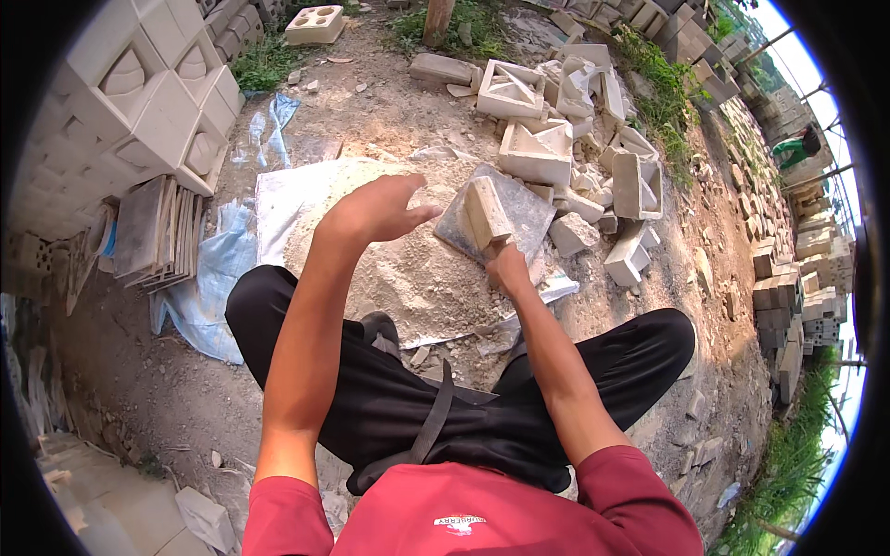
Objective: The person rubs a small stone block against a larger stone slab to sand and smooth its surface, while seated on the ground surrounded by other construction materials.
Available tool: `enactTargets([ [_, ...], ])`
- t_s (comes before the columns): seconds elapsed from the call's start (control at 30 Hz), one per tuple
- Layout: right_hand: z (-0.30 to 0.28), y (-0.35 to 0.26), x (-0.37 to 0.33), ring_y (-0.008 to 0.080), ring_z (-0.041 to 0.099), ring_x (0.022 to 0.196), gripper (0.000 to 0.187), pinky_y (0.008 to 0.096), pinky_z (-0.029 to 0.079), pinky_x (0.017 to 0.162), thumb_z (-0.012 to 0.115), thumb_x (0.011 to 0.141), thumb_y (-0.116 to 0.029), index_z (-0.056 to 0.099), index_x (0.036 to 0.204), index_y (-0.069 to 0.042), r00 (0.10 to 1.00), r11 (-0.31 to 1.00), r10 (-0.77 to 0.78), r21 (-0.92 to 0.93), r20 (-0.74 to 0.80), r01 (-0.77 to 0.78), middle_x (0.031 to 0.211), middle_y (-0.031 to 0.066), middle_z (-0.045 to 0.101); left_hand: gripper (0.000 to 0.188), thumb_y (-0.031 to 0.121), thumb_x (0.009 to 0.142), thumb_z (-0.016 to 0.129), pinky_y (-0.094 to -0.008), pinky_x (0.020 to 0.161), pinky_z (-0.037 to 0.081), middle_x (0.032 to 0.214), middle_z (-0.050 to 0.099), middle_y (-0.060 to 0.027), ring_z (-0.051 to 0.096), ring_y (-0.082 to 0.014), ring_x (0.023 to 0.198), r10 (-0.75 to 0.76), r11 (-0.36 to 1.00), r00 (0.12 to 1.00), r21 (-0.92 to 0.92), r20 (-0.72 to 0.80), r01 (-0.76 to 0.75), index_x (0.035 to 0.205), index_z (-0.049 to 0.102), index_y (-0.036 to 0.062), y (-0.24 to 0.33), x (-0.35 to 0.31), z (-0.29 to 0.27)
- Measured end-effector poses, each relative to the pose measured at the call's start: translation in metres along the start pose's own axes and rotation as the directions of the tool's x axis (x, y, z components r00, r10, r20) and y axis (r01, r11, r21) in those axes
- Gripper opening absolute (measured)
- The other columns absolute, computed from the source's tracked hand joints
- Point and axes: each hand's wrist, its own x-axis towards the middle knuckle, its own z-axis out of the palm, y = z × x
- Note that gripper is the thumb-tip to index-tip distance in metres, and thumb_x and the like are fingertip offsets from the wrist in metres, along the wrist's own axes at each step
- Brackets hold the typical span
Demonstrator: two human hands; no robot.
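Observation:
My left hand (pixel 378 208) hovers over a heap of pale sandy powder (pixel 399 269) with its fingers stretched out, holding nothing. My right hand (pixel 508 269) is closed at the near end of a pale, oblong block (pixel 487 211); part of its fingers is hidden. That block lies tilted across a flat grey square slab (pixel 452 227) at the right side of the heap. Beneath the powder a white sheet (pixel 274 208) is spread on the ground.
Broken and whole pale moulded blocks (pixel 538 153) are piled just right of the slab. Thin boards (pixel 148 227) lean by a tall block stack (pixel 102 111) at left, near blue plastic sheeting (pixel 218 269). My bent knees (pixel 640 347) flank the work area.

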Motion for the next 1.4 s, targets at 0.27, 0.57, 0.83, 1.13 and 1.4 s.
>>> enactTargets([
  [0.27, -0.056, -0.04, 0.018, 0.0258, 0.067, 0.057, 0.033, 0.0355, 0.053, 0.051, 0.069, 0.07, -0.022, 0.065, 0.077, 0.01, 0.903, 0.982, 0.055, 0.138, 0.426, -0.125, 0.068, 0.019, 0.066, 0.058, 0.044, 0.095, 0.053, -0.042, 0.099, 0.043, 0.126, 0.058, -0.0222, 0.055, -0.0373, 0.117, -0.081, 0.997, 0.995, 0.023, 0.055, 0.079, 0.134, 0.049, 0.0014, -0.015, -0.005, 0.005],
  [0.57, -0.05, -0.025, 0.019, 0.0364, 0.068, 0.069, 0.048, 0.0389, 0.056, 0.065, 0.071, 0.072, -0.025, 0.058, 0.1, 0.011, 0.895, 0.93, 0.136, 0.258, 0.424, -0.263, 0.08, 0.0257, 0.067, 0.05, 0.04, 0.097, 0.05, -0.0419, 0.097, 0.045, 0.121, 0.061, -0.0213, 0.058, -0.0374, 0.112, -0.049, 0.998, 0.999, 0.043, 0.014, 0.049, 0.131, 0.051, 0.003, -0.008, 0.003, 0.011],
  [0.83, -0.041, -0.015, 0.018, 0.0413, 0.066, 0.091, 0.041, 0.0434, 0.053, 0.078, 0.066, 0.072, -0.029, 0.067, 0.087, 0.009, 0.888, 0.933, 0.1, 0.269, 0.449, -0.241, 0.087, 0.0287, 0.068, 0.05, 0.04, 0.097, 0.051, -0.0416, 0.096, 0.045, 0.121, 0.061, -0.0218, 0.058, -0.0372, 0.112, -0.026, 0.999, 0.999, 0.033, 0.029, 0.025, 0.129, 0.053, 0.0018, 0.01, 0.019, 0.007],
  [1.13, -0.033, 0.014, 0.033, 0.0289, 0.068, 0.071, 0.052, 0.0373, 0.054, 0.062, 0.078, 0.064, -0.034, 0.065, 0.086, 0.012, 0.847, 0.798, 0.131, 0.452, 0.515, -0.398, 0.079, 0.0197, 0.069, 0.056, 0.044, 0.095, 0.054, -0.0405, 0.097, 0.045, 0.126, 0.058, -0.0228, 0.057, -0.0367, 0.116, -0.006, 0.999, 0.999, 0.054, 0.043, 0.003, 0.132, 0.052, 0.0023, 0.03, 0.043, 0.011],
  [1.4, -0.037, 0.088, 0.073, 0.0205, 0.059, 0.074, 0.048, 0.0357, 0.048, 0.064, 0.079, 0.065, -0.024, 0.064, 0.093, 0.011, 0.962, 0.742, 0.267, 0.625, 0.054, -0.242, 0.086, 0.0132, 0.066, 0.059, 0.045, 0.094, 0.055, -0.0401, 0.097, 0.046, 0.126, 0.059, -0.023, 0.057, -0.0356, 0.116, -0.007, 1.0, 0.997, 0.026, 0.074, 0.005, 0.134, 0.05, 0.0021, 0.038, 0.06, 0.014],
])
